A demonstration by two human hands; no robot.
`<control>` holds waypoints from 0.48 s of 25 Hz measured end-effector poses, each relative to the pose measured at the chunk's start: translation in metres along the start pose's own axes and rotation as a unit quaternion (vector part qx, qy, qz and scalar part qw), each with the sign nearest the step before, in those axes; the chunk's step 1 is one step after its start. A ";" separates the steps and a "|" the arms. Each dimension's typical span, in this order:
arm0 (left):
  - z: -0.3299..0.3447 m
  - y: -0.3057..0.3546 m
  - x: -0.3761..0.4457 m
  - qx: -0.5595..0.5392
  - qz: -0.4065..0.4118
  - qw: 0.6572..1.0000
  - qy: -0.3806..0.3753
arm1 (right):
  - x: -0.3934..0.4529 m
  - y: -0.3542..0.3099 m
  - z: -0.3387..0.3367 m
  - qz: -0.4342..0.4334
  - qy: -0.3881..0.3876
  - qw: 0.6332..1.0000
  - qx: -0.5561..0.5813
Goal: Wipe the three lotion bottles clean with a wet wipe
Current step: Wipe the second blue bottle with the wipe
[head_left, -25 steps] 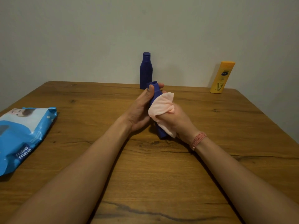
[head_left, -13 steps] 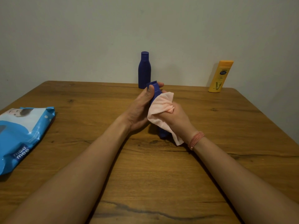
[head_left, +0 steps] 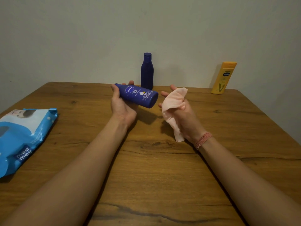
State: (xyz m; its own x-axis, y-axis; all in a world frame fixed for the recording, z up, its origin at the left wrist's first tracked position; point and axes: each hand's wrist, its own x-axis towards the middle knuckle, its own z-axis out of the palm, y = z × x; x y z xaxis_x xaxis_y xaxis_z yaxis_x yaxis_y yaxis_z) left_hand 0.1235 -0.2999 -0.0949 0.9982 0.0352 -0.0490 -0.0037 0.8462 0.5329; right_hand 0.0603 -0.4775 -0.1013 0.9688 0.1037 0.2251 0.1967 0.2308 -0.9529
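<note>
Table (head_left: 154,168): wood, by the wall.
L hand (head_left: 121,103): we grip Nivea bottle (head_left: 138,96) sideways, exposing its label.
R hand (head_left: 180,110): fingers loosely pinch wet wipe (head_left: 173,103), just beside bottle, ready to wipe.

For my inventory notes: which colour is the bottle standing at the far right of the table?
The far-right bottle is yellow-orange with a dark blue oval logo, seen in the head view.
</note>
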 end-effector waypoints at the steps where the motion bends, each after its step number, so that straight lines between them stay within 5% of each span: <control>1: 0.002 -0.005 -0.001 0.027 -0.010 1.000 0.000 | 0.000 0.000 0.004 -0.009 0.001 1.000 0.003; 9: 0.001 -0.024 0.001 0.037 -0.112 0.993 -0.027 | -0.004 -0.004 0.012 -0.032 0.040 0.999 -0.008; 12: 0.004 -0.024 -0.002 0.013 -0.136 0.990 -0.022 | -0.006 -0.004 0.016 -0.043 -0.006 0.998 -0.038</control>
State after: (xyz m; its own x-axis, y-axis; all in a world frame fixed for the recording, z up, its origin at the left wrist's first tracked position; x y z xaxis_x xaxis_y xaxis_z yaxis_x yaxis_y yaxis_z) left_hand 0.1215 -0.3223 -0.1042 0.9635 -0.2162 -0.1582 0.2675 0.8070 0.5265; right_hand 0.0510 -0.4631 -0.0956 0.9462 0.0978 0.3084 0.2902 0.1647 -0.9427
